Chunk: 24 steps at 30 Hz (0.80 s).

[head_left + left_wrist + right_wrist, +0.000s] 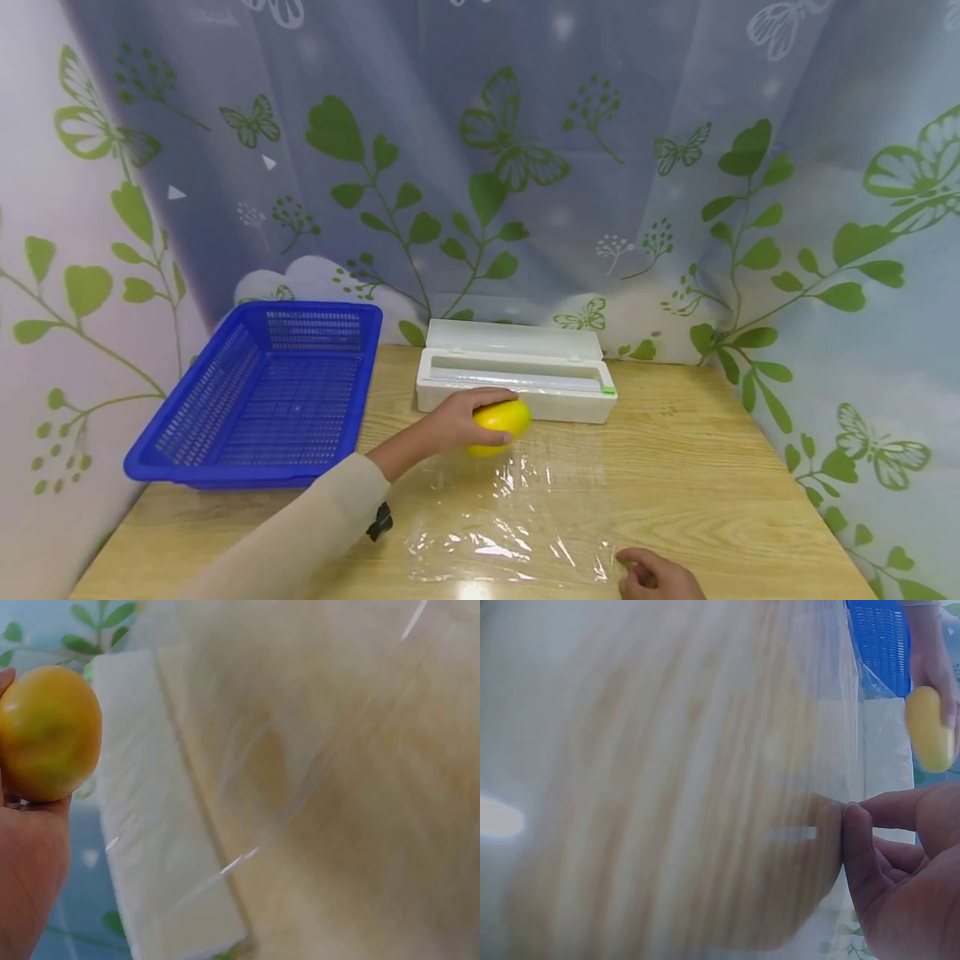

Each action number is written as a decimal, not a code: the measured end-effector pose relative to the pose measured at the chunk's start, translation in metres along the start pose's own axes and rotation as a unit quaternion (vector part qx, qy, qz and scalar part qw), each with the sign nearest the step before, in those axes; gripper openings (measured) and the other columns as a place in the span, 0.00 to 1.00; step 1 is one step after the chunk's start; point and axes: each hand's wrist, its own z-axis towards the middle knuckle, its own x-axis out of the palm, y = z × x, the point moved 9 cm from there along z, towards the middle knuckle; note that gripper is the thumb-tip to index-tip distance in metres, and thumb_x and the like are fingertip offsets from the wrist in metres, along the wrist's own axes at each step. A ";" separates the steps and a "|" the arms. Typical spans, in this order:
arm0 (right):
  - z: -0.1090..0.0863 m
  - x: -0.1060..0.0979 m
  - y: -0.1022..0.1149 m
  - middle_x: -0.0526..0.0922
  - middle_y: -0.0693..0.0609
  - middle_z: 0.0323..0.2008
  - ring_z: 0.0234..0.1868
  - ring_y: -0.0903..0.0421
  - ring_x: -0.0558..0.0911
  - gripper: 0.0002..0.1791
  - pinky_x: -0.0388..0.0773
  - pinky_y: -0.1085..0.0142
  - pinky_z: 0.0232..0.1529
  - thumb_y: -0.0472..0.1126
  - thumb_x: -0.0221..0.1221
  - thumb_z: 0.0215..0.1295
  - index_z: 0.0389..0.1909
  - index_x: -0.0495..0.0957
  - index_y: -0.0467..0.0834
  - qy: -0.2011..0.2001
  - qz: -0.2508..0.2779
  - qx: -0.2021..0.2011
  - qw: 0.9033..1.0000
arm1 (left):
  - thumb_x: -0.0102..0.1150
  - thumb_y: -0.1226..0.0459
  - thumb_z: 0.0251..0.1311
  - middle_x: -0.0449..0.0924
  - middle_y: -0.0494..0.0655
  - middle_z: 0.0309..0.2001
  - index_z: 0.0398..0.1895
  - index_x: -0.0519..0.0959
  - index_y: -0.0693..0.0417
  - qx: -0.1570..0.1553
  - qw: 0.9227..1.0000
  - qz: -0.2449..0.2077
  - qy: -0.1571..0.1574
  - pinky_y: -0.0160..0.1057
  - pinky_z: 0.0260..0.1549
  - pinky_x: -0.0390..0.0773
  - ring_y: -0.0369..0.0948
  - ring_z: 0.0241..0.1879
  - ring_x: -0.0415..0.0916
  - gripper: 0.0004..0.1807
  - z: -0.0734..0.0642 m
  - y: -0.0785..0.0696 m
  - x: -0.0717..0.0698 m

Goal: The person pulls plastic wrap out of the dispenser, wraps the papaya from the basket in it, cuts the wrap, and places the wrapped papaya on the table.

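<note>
My left hand (457, 421) grips a smooth yellow mango (504, 421), its fingers and thumb wrapped round the sides. The fruit is above the far part of a sheet of clear plastic wrap (502, 525), just before the white wrap dispenser box (517, 400). In the left wrist view the mango (51, 735) shows its rounded end. At the near right corner of the sheet is my right hand (660, 575). In the right wrist view this hand (907, 862) pinches the wrap's edge between thumb and forefinger, and the film stretches away to the left.
A blue plastic basket (367, 375) stands on the left of the wooden table (697, 467). The dispenser's lid (513, 337) is raised, with a roll inside and a green piece (607, 390) at its right end. A patterned curtain (637, 208) hangs behind.
</note>
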 end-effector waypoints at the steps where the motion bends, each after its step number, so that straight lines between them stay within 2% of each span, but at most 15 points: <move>1: 0.000 0.000 0.000 0.80 0.55 0.28 0.27 0.64 0.76 0.20 0.74 0.73 0.30 0.38 0.62 0.62 0.52 0.80 0.32 0.000 0.005 0.000 1.000 | 0.71 0.52 0.57 0.71 0.44 0.70 0.71 0.73 0.44 -0.001 1.000 0.000 0.008 0.39 0.49 0.78 0.44 0.61 0.72 0.37 0.001 0.003 0.006; 3: -0.001 0.001 0.000 0.80 0.55 0.27 0.27 0.64 0.76 0.20 0.75 0.73 0.29 0.39 0.62 0.62 0.52 0.80 0.32 0.001 0.009 0.000 1.000 | 0.71 0.52 0.57 0.72 0.44 0.70 0.71 0.73 0.46 -0.001 1.000 0.003 0.022 0.40 0.50 0.77 0.45 0.61 0.72 0.37 0.002 0.008 0.018; 7: -0.001 0.001 0.000 0.79 0.55 0.28 0.27 0.63 0.75 0.20 0.75 0.72 0.29 0.39 0.62 0.62 0.52 0.80 0.33 -0.001 0.000 0.002 1.000 | 0.71 0.52 0.57 0.73 0.42 0.68 0.70 0.74 0.44 -0.005 0.999 0.015 0.040 0.40 0.53 0.76 0.44 0.62 0.71 0.36 0.004 0.016 0.033; 12: -0.001 -0.002 -0.002 0.80 0.55 0.28 0.27 0.62 0.76 0.20 0.74 0.73 0.29 0.39 0.63 0.61 0.52 0.81 0.35 -0.011 -0.003 0.017 1.000 | 0.70 0.50 0.57 0.70 0.40 0.70 0.71 0.73 0.40 -0.006 0.998 0.021 0.064 0.42 0.58 0.73 0.45 0.67 0.67 0.36 0.004 0.019 0.045; 15: -0.002 -0.002 -0.001 0.79 0.55 0.27 0.27 0.63 0.75 0.20 0.75 0.73 0.29 0.39 0.63 0.62 0.52 0.81 0.33 -0.009 0.001 0.007 1.000 | 0.69 0.51 0.58 0.69 0.38 0.72 0.72 0.71 0.39 -0.008 0.996 0.035 0.081 0.43 0.60 0.71 0.45 0.69 0.66 0.37 0.003 0.021 0.050; 21: -0.002 0.000 0.000 0.79 0.56 0.27 0.26 0.65 0.75 0.20 0.75 0.73 0.29 0.40 0.62 0.63 0.53 0.80 0.32 -0.004 0.001 -0.006 1.000 | 0.68 0.54 0.58 0.71 0.40 0.71 0.71 0.72 0.42 0.028 0.989 0.095 0.113 0.43 0.62 0.69 0.45 0.69 0.65 0.35 0.004 0.017 0.061; 24: -0.002 -0.001 0.000 0.79 0.55 0.27 0.26 0.65 0.75 0.20 0.74 0.73 0.29 0.39 0.62 0.62 0.52 0.81 0.33 -0.006 -0.003 -0.006 1.000 | 0.68 0.56 0.58 0.72 0.40 0.70 0.71 0.72 0.43 0.041 0.985 0.106 0.130 0.41 0.61 0.69 0.44 0.67 0.65 0.35 0.004 0.013 0.065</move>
